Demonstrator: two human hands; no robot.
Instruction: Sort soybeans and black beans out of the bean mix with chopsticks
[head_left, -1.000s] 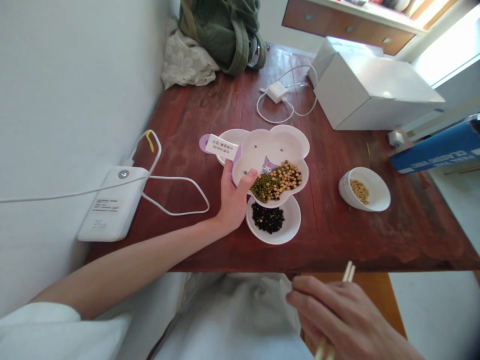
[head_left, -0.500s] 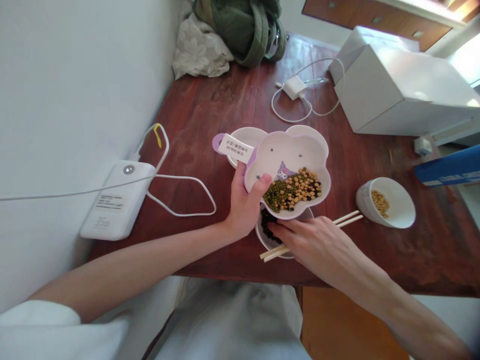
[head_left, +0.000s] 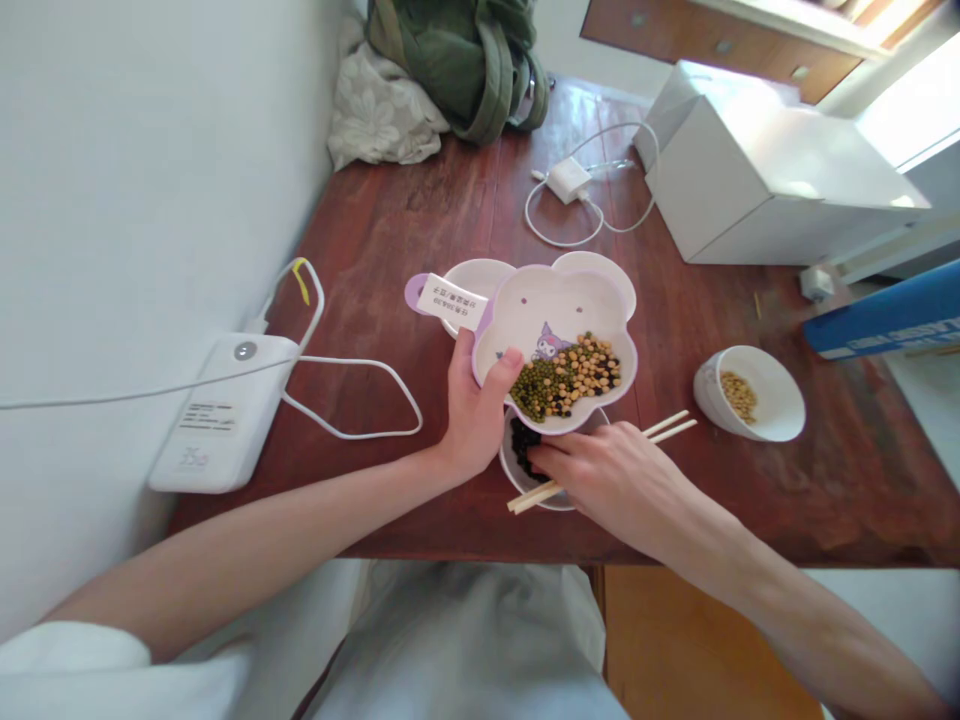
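My left hand (head_left: 480, 405) grips the rim of a cloud-shaped bowl (head_left: 555, 290) with a purple edge, thumb inside. Green, tan and black beans (head_left: 574, 372) lie together at its near side. Below it stands a bowl of black beans (head_left: 525, 440), partly covered. My right hand (head_left: 600, 465) reaches into that lower bowl, fingers bent and pressed together; what they hold, if anything, is hidden. Chopsticks (head_left: 671, 428) pass under my right hand, across the lower bowl's rim.
Two more bowls (head_left: 480, 272) (head_left: 600, 265) show behind the cloud-shaped bowl. A cup of tan beans (head_left: 776, 400) stands right. A power bank (head_left: 225, 410) with cables lies left. Farther back are a charger (head_left: 568, 180), a green bag (head_left: 450, 60), a white box (head_left: 720, 170) and a blue object (head_left: 885, 310).
The whole view has shifted slightly, so most table objects appear further left. Both hands keep nearly the same pose at the two bowls.
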